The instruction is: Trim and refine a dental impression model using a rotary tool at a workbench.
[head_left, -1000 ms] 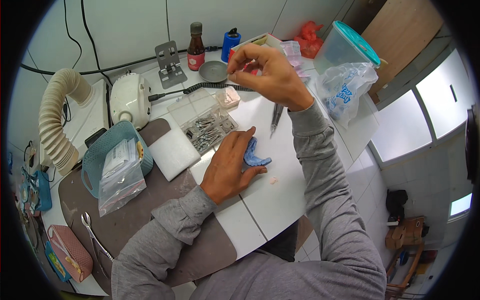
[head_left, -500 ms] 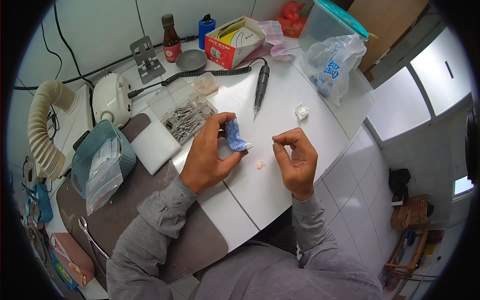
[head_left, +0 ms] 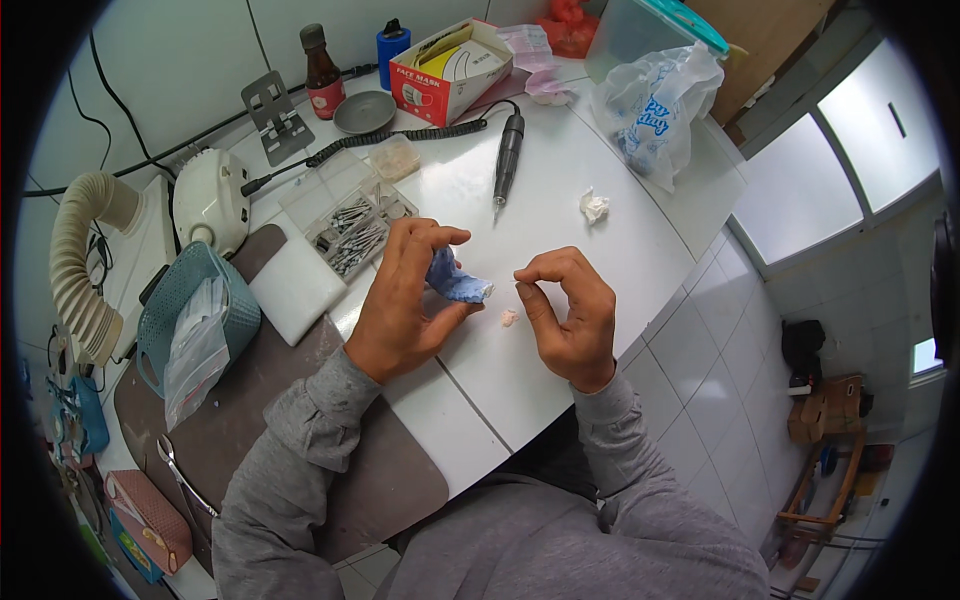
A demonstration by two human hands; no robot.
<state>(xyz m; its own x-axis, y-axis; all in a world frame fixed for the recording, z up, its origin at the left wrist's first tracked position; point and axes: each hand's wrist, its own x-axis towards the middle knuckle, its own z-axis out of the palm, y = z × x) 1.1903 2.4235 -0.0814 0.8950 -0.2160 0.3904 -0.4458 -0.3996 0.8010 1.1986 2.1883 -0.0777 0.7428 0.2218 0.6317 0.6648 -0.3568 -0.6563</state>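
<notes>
From the head camera, we see the left hand point(head_left: 395, 305) curled around a curved blue piece point(head_left: 458, 284), holding it up over the white table point(head_left: 455, 395). Its thumb is under the near edge and its fingers go round the far side. The right hand point(head_left: 572, 320) is just beside it, with thumb and pointing finger bent close together. We cannot tell if a tiny thing is pinched there. A little pink lump point(head_left: 510, 317) lies on the table between the hands.

We think the blue piece is light and stiff, like hard chalk. It may be dry and a bit rough, so not very slippery. Its thin, whitish end looks easy to chip. We would hold it by the thick outside curve and not squeeze that end.

Now the boxes and such. A clear box point(head_left: 326, 190) has its lid up, with many small metal bits in its little rooms. Just behind it, a small clear tub point(head_left: 395, 158) has something pale pink in it. The teal basket point(head_left: 238, 308) has clear bags in it, and one hangs over the side. The red and white box point(head_left: 428, 98) is open, with yellow inside. We cannot tell what the white plastic bag point(head_left: 660, 105) holds.
</notes>
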